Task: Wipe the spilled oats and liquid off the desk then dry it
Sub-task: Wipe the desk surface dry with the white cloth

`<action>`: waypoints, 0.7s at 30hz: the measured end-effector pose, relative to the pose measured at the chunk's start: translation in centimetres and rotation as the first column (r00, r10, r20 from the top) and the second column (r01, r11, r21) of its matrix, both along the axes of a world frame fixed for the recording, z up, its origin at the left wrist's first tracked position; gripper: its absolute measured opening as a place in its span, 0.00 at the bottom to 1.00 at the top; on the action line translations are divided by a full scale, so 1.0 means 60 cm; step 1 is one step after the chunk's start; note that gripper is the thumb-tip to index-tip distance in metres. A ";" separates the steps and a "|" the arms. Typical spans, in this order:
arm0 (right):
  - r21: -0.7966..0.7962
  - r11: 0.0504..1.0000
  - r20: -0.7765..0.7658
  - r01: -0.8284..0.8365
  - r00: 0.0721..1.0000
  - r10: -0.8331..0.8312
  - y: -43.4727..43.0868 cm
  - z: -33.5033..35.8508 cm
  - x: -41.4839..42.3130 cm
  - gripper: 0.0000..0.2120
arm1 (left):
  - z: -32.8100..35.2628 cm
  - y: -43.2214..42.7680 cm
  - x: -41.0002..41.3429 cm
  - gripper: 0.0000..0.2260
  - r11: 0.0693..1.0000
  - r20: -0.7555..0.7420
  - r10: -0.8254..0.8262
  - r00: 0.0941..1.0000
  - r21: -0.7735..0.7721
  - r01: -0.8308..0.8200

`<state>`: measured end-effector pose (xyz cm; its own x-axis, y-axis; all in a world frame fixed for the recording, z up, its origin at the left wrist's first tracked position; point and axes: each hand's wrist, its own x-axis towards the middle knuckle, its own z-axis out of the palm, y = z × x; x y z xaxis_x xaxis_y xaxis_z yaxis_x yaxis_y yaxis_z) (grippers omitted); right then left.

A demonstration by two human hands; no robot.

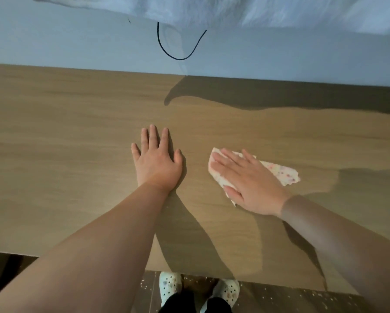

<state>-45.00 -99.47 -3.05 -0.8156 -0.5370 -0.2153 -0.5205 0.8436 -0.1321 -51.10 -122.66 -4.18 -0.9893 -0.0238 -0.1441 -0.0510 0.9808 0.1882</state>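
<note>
Oats (268, 298) show only as specks on the floor (291, 304) at the bottom edge, none on the bench (54, 132). Your right hand (246, 184) lies flat, fingers straight, pressing the speckled cloth (284, 173) right of centre, likely drying; your left hand (155, 161), fingers spread and empty, braces your lean.

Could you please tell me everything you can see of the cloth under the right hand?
The cloth is white with small pink and purple speckles, thin and crumpled, perhaps paper towel, with a ragged right edge. It lies flat on the wooden desk. The right hand presses on it with straight fingers, hiding its middle; only its edges show around the hand.
</note>
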 end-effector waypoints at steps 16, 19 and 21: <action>-0.016 0.992 0.000 0.123 0.992 -0.123 -0.053 -0.003 0.050 0.25 | -0.001 -0.001 0.000 0.29 1.000 0.020 -0.017 1.000 0.011 0.017; -0.004 0.808 -0.068 0.589 0.806 -0.588 -0.005 0.001 -0.032 0.25 | 0.000 -0.001 0.000 0.29 1.000 0.024 -0.030 0.999 0.008 0.030; -0.024 0.669 -0.039 0.743 0.668 -0.743 -0.024 -0.001 -0.035 0.28 | -0.001 -0.002 0.000 0.29 1.000 0.024 -0.030 0.999 0.004 0.030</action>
<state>-47.10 -100.92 -3.09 -0.9531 0.2501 -0.1703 0.2736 0.9527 -0.1321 -51.11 -122.77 -4.27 -0.9858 0.0066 -0.1676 -0.0258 0.9813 0.1907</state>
